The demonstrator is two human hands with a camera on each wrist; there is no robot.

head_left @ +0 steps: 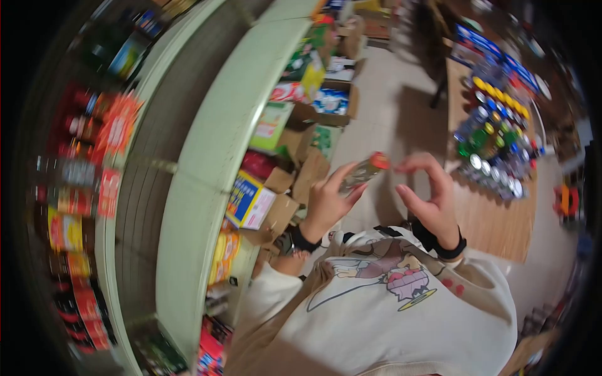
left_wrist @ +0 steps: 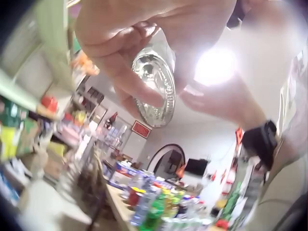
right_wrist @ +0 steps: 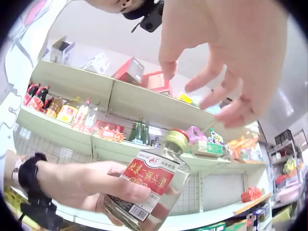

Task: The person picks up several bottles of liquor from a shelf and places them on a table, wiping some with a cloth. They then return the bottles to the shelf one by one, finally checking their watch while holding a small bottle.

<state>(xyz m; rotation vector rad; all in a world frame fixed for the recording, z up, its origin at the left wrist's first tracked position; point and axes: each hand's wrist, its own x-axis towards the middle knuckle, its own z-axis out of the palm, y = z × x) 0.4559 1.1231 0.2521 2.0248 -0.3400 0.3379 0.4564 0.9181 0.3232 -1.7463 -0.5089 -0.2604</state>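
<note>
My left hand [head_left: 326, 203] grips a small clear glass liquor bottle [right_wrist: 153, 180] around its body, thumb across the front. In the right wrist view the bottle leans, showing a red and white label with Chinese characters and a gold-and-red cap [right_wrist: 178, 138]. Its round-edged glass base [left_wrist: 154, 91] faces the left wrist camera. Just beyond the cap, my right hand [head_left: 433, 194] hovers with fingers spread and loosely bent, holding nothing. That same right hand [right_wrist: 231, 53] appears above the bottle, apart from the cap, in its own wrist view.
Pale green shelving [head_left: 213, 131] runs along my left, with sauce and drink bottles [head_left: 66, 232] on one level. Opened cardboard boxes [head_left: 285, 219] stand beneath it. To the right, a wooden table [head_left: 501, 232] carries many drink bottles [head_left: 492, 135].
</note>
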